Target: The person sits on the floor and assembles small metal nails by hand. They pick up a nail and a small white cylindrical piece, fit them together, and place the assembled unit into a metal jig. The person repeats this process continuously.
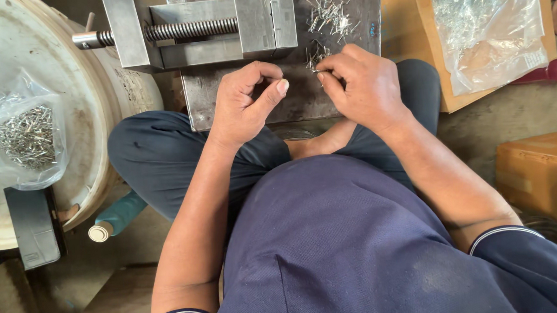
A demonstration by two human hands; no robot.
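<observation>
A steel vise (221,26) with a threaded screw sits on a grey metal plate (288,102) in front of my crossed legs. Small metal pins (329,13) lie scattered on the plate's far right. My right hand (360,85) pinches a small bunch of pins (315,55) at the plate's middle. My left hand (247,98) hovers beside it over the plate, thumb and forefinger curled into a pinch; whether a pin is between them is too small to tell.
A white bucket (92,109) at left carries a clear bag of pins (26,135). A cardboard sheet (425,47) with a clear plastic bag (491,25) lies at upper right. Cardboard boxes (540,174) stand at right. A teal roll (119,215) lies by my left leg.
</observation>
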